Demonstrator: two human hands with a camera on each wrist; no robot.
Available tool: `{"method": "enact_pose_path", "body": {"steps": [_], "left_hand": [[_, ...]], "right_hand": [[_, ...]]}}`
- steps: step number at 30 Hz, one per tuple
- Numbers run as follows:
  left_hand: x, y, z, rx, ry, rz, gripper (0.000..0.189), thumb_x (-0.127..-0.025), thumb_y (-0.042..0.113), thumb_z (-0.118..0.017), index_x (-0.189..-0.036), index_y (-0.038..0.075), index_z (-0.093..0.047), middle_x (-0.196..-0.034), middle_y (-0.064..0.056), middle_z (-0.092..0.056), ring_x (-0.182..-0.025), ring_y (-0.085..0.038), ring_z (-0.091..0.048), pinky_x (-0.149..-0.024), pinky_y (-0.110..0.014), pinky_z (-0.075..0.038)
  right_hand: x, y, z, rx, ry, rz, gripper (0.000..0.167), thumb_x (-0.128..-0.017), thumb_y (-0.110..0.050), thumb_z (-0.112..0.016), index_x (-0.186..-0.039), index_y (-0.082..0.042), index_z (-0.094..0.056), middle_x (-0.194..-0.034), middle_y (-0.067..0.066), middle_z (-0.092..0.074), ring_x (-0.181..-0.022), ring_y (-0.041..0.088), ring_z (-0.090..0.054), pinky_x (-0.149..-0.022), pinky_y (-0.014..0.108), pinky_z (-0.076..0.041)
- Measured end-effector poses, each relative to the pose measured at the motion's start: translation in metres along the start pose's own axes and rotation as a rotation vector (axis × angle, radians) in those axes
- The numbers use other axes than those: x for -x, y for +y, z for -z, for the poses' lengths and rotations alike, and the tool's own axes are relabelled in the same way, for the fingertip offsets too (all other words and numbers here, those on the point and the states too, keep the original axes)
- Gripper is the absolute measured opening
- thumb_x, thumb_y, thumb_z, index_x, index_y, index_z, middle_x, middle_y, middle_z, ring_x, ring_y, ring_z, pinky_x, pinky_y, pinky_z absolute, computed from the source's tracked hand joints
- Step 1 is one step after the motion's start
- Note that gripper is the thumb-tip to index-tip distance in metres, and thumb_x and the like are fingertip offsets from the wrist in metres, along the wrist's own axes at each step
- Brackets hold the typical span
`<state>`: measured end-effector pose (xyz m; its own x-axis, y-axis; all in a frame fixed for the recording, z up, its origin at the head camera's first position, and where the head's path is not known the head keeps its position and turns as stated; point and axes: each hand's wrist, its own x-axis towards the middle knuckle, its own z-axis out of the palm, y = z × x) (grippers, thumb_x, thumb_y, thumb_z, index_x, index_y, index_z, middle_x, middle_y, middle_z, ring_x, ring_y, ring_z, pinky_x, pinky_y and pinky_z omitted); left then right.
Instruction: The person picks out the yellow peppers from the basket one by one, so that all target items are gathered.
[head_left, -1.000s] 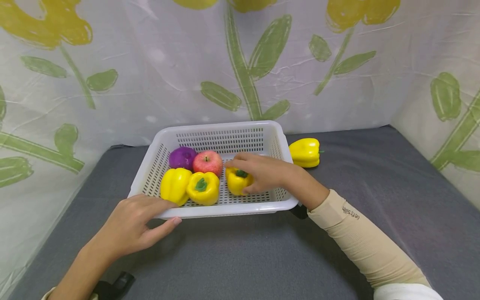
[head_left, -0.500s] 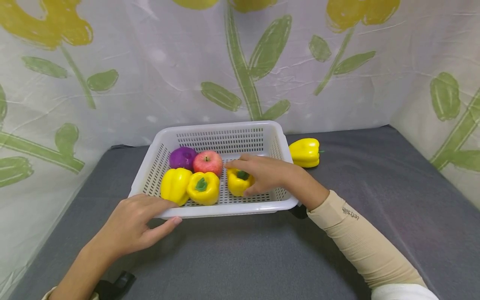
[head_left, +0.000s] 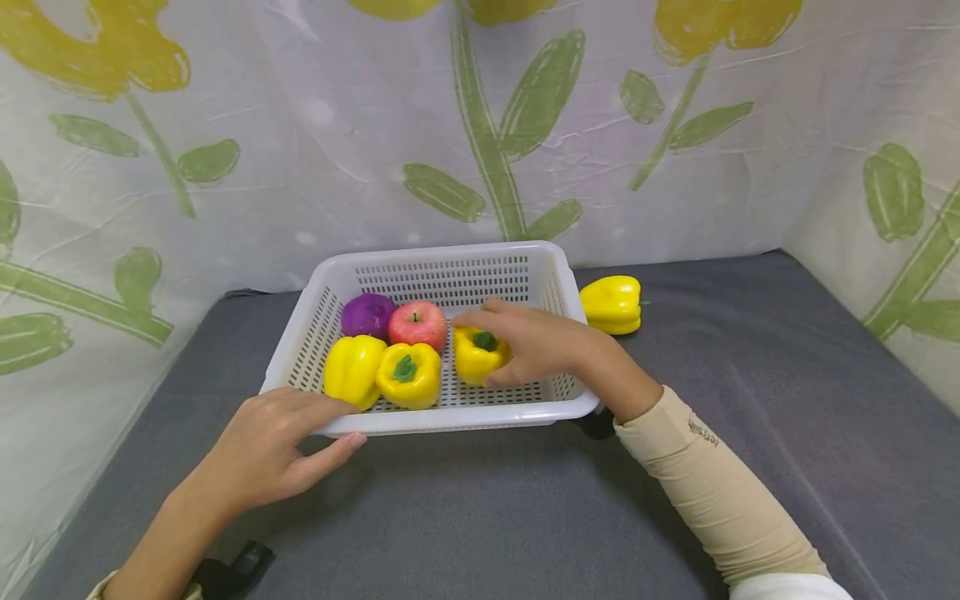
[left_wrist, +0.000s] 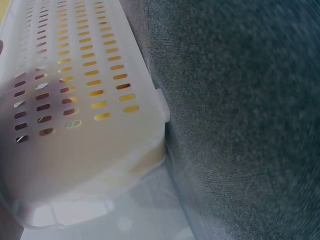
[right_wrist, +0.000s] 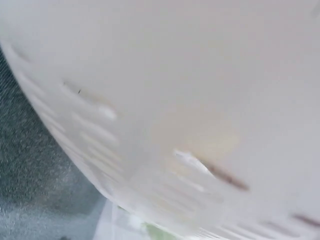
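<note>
In the head view, a white slotted plastic basket (head_left: 465,420) stands on grey cloth. My left hand (head_left: 273,450) holds its front left rim, fingers over the edge and thumb in front. Inside the basket, my right hand (head_left: 543,343) grips a yellow bell pepper (head_left: 474,360) with a green stem; the hand covers its right side. Left of it sit two more yellow bell peppers, one upright (head_left: 409,387) and one lying on its side (head_left: 352,373). Behind them are a red apple (head_left: 417,323) and a round purple item (head_left: 367,315). The basket wall (left_wrist: 75,160) fills much of the left wrist view.
Another yellow bell pepper (head_left: 612,305) lies on the cloth just outside the basket's right end. A white curtain (head_left: 337,167) printed with flowers hangs behind. The right wrist view is mostly blurred basket wall (right_wrist: 150,75).
The pepper in my right hand has risen slightly and tilted a little. My left hand stays at the basket rim. The head view has shifted slightly.
</note>
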<state>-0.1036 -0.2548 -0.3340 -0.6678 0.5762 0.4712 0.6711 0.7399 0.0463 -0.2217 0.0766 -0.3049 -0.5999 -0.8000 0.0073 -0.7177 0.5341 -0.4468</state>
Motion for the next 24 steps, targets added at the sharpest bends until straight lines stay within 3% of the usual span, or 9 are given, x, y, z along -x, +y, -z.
{"method": "enact_pose_path", "body": {"steps": [4, 12, 24], "left_hand": [[-0.0004, 0.0004, -0.0002, -0.003, 0.0, -0.001, 0.033, -0.08, 0.039, -0.078, -0.101, 0.014, -0.079, -0.095, 0.003, -0.076, -0.081, -0.016, -0.071, -0.067, -0.042, -0.057], [-0.0004, -0.0005, 0.0001, -0.001, 0.018, -0.016, 0.038, -0.089, 0.049, -0.068, -0.101, 0.015, -0.078, -0.095, 0.003, -0.076, -0.08, -0.016, -0.071, -0.065, -0.042, -0.056], [-0.0003, -0.0002, -0.0002, 0.003, 0.017, -0.019, 0.037, -0.088, 0.048, -0.069, -0.102, 0.014, -0.078, -0.095, 0.003, -0.076, -0.081, -0.016, -0.071, -0.067, -0.042, -0.056]], "right_hand": [[0.0015, 0.0001, 0.0011, -0.016, 0.036, 0.01, 0.075, -0.082, -0.02, -0.078, -0.15, -0.019, -0.046, -0.129, 0.003, -0.052, -0.108, 0.017, -0.05, -0.094, 0.033, -0.047], [0.0019, 0.0002, 0.0033, -0.033, 0.081, 0.057, 0.072, -0.082, -0.022, -0.077, -0.149, -0.016, -0.048, -0.129, 0.005, -0.052, -0.11, 0.019, -0.049, -0.093, 0.035, -0.046], [0.0018, 0.004, 0.0046, -0.136, 0.126, 0.089, 0.074, -0.081, -0.025, -0.076, -0.148, -0.013, -0.047, -0.136, 0.001, -0.052, -0.117, 0.015, -0.046, -0.098, 0.034, -0.044]]}}
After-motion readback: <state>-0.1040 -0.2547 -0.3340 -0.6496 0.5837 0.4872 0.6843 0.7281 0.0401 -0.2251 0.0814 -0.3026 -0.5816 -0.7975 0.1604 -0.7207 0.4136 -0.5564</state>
